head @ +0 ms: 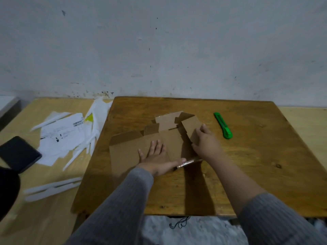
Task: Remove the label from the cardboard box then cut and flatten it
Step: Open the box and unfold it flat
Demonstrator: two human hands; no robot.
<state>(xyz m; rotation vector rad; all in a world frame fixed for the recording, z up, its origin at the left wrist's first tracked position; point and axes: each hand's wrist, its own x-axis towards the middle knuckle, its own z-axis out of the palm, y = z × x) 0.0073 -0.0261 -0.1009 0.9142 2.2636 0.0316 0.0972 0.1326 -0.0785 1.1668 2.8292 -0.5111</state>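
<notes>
The head camera shows one cardboard box [141,147], already cut open and lying mostly flat on the dark wooden table [247,165]. Its long axis runs from the near left to the far right of the table, and several flaps at the far end stand up a little. A strip of clear tape [189,162] shines on the near edge.

Two hands are on the box. The left hand [157,159] lies flat with the fingers spread, palm down, pressing the large panel. The right hand [206,142] bends its fingers around one raised flap [192,127] at the right end and holds it.

One green utility knife [222,125] lies on the table just to the right of the box, apart from the right hand, with its long axis pointing away from the person.

On the lighter table [44,218] at the left there is a pile of white paper pieces and strips [67,137]; I cannot count them exactly. One sheet carries a barcode [77,123] and small print, too blurred to read. One black phone [18,153] lies beside the pile.
</notes>
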